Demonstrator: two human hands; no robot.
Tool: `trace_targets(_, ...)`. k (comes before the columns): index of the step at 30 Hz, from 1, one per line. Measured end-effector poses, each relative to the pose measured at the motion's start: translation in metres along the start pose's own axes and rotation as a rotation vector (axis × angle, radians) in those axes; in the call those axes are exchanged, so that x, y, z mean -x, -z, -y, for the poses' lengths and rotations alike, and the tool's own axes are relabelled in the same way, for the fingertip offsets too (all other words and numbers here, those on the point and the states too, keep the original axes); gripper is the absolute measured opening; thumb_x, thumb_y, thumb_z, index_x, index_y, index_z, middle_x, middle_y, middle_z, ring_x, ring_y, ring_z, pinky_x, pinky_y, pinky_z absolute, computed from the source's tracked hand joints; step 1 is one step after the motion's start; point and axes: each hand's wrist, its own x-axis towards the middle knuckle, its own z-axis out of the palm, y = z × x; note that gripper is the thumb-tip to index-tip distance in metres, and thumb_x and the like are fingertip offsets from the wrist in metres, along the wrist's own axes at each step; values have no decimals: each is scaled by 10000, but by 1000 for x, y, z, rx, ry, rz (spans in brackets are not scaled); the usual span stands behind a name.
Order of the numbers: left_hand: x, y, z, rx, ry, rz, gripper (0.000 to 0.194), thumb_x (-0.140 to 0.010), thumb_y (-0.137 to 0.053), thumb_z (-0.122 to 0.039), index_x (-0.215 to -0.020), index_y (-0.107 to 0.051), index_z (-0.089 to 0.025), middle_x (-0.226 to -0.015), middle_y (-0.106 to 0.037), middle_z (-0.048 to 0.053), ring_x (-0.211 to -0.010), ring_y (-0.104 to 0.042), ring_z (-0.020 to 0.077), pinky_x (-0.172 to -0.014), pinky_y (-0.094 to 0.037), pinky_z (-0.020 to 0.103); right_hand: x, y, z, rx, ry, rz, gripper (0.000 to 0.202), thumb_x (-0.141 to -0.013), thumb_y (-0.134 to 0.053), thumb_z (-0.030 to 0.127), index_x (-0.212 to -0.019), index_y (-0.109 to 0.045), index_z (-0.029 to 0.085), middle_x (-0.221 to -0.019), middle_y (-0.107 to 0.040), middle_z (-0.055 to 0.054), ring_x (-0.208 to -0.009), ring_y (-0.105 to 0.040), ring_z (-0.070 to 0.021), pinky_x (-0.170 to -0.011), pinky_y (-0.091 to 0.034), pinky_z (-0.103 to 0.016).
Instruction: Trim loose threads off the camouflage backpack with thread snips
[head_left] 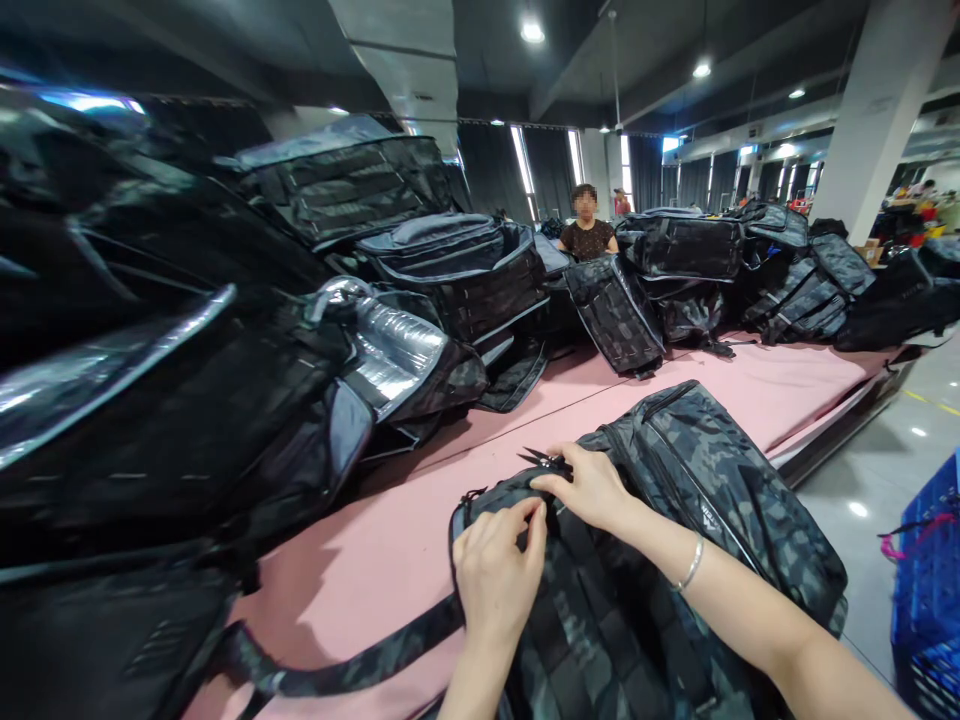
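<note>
The dark camouflage fabric backpack (675, 520) lay near on the pink tabletop (390, 530). The left hand (495, 575) pinched its top edge, while the right hand (592, 487) gripped small black thread snips (541, 460). Those blades, so close to the fingers, could probably nick fabric or skin.

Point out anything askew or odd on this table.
One strap trails loose off the backpack across the pink table. On the far side, a bag leans tilted against the pile. No damage is visible.
</note>
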Motion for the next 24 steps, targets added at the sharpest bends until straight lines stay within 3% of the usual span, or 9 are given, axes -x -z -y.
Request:
trace_targets(3,-9,8,5,-44,63,49,292,-849,-435,-377,-839,-667,-200,-639,-621,11,-654,-586,181,-680,-401,317,-4,-2,-5,-3,-16,18,126,-782,-597,316,-780,-629,194,-723,-636,5,-680,-569,-150,-632,-385,-230)
trace_targets(5,-21,15,6,-120,155,99,290,-850,-430,-365,-935,-657,-206,-692,-638,16,-706,-603,197,-662,-407,315,-2,-3,-9,-36,-16,-12,141,-795,-560,300,-711,-597,193,-647,-587,29,-622,-530,-130,-589,-357,-218)
trace_targets(9,-51,22,7,-203,205,369,382,-857,-389,-349,-1164,-572,-212,-1097,-627,71,-969,-588,235,-720,-439,320,3,-4,-11,-101,-7,-51,147,-779,-522,276,-661,-549,192,-583,-503,51,-573,-475,-114,-556,-327,-209)
trace_targets(13,-71,19,10,-188,189,595,333,-831,-390,-327,-1026,-648,-248,-1078,-662,45,-987,-596,251,-771,-439,328,2,-5,-11,-128,-21,-56,143,-761,-506,264,-642,-532,191,-583,-496,52,-569,-463,-111,-554,-330,-206)
trace_targets(17,-76,14,11,-183,189,610,266,-766,-405,-248,-814,-667,-246,-935,-696,42,-876,-625,255,-680,-426,322,1,-8,-12,-107,-14,-59,146,-767,-512,268,-645,-534,191,-587,-502,52,-572,-471,-110,-558,-340,-205)
trace_targets(24,-64,8,6,-163,200,472,301,-804,-290,-225,-826,-588,-193,-989,-655,100,-903,-602,265,-708,-409,344,4,-7,-13,-103,-22,-61,147,-775,-520,273,-655,-537,189,-590,-510,51,-578,-482,-110,-562,-345,-206)
